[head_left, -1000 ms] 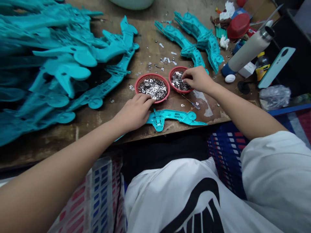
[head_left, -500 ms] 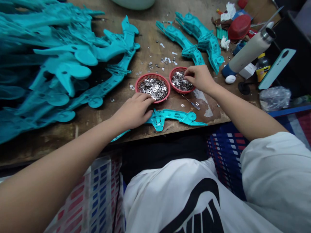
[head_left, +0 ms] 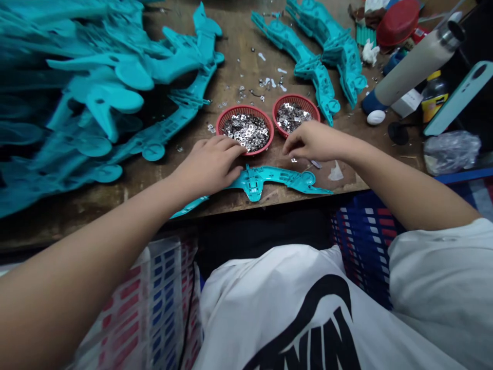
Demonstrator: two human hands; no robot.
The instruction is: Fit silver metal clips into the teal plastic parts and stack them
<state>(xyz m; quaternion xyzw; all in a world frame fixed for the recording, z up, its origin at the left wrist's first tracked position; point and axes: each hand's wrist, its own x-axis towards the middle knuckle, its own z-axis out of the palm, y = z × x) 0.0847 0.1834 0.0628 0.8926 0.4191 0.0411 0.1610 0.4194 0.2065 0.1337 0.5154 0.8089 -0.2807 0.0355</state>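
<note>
A teal plastic part (head_left: pixel 269 181) lies along the front edge of the wooden table (head_left: pixel 239 61). My left hand (head_left: pixel 210 167) rests on its left end, fingers curled and pressing down, fingertips at the rim of the left red basket (head_left: pixel 245 128) of small metal pieces. My right hand (head_left: pixel 314 143) hovers just above the part's middle, in front of the right red basket (head_left: pixel 296 114), fingertips pinched together; what they hold is too small to make out.
A big heap of teal parts (head_left: pixel 88 87) fills the left of the table. More teal parts (head_left: pixel 319 56) lie at the back right. A white bottle (head_left: pixel 416 64), a phone (head_left: pixel 458 97), a plastic bag (head_left: pixel 450 151) and clutter sit at right. Loose metal pieces (head_left: pixel 265 82) scatter behind the baskets.
My right hand has left the right basket and come down toward me, over the teal part. My left hand has stayed on the part's left end.
</note>
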